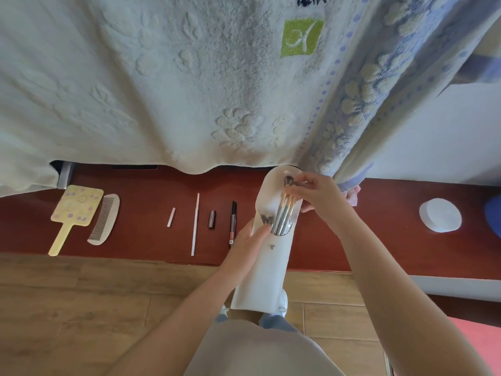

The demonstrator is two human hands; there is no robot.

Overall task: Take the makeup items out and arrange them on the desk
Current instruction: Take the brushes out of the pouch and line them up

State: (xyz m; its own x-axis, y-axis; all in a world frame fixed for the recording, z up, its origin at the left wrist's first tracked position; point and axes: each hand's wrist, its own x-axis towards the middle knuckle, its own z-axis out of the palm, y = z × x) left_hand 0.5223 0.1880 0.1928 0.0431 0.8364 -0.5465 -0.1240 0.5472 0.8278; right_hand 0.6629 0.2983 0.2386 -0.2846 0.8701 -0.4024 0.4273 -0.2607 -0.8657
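Observation:
A white brush pouch (264,270) stands tilted over the front edge of the red-brown desk (141,240), its flap open. My left hand (250,240) grips the pouch at its mouth. My right hand (317,195) pinches the heads of several makeup brushes (284,213) that stick out of the pouch. Laid out on the desk to the left are a yellow hand mirror (73,213), a white comb (104,219), a short white stick (171,217), a long white stick (195,224), a dark lipstick tube (212,219) and a black-capped pen-shaped cosmetic (233,222).
White and blue floral towels (189,90) hang over the back of the desk. A round white pad stack (440,215) sits at the right, beside a blue object at the frame edge. Wooden floor lies below the desk's front edge.

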